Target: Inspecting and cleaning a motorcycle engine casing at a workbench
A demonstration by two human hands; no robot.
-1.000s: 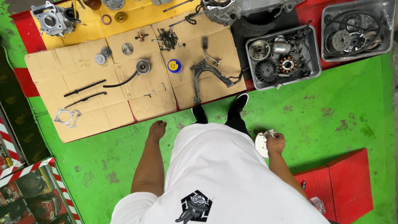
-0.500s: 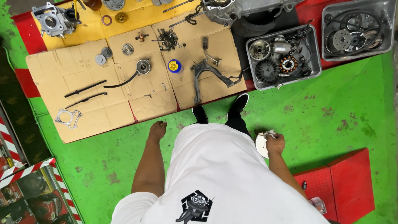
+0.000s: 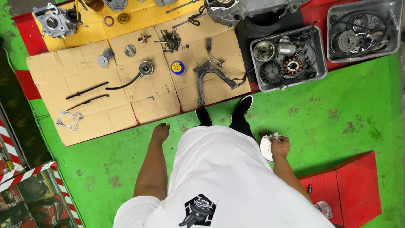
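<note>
The right hand (image 3: pixel 280 146) is closed around a round white disc (image 3: pixel 266 147) with a scrap of white cloth, held at hip height over the green floor (image 3: pixel 354 105). The left hand (image 3: pixel 160 133) hangs empty, fingers loosely curled. A small blue and yellow round tin (image 3: pixel 178 67) sits on the flattened cardboard (image 3: pixel 152 103) among engine parts. Two grey trays (image 3: pixel 320 50) of parts stand at upper right. Red-and-white striped edging (image 3: pixel 25 175) marks the lower left. Since the earlier frame, nothing has visibly moved.
</note>
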